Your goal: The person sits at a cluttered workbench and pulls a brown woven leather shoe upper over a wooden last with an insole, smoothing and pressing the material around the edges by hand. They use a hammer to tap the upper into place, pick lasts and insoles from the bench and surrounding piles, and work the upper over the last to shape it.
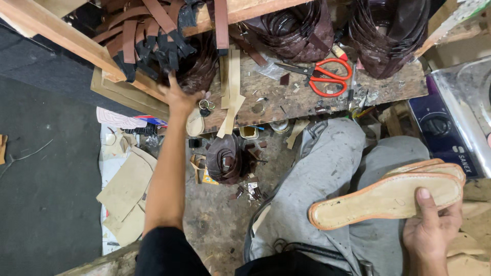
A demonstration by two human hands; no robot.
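Left hand (179, 97) reaches open-fingered into brown strap pile (153, 36); right hand (432, 227) grips stacked soles (388, 197) over the lap. Risk: tangled straps may drag neighbours off the bench edge; one-handed soles could slip.

Dim even indoor light, soft shadows, wide-angle bending at edges, mostly sharp

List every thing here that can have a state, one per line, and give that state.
Left hand: open, reaching into the dark strap pile.
Right hand: shut on the tan sole, thumb on top.
Red-handled scissors: lying flat on the workbench, blades look closed.
Tan strips: hanging over the bench edge.
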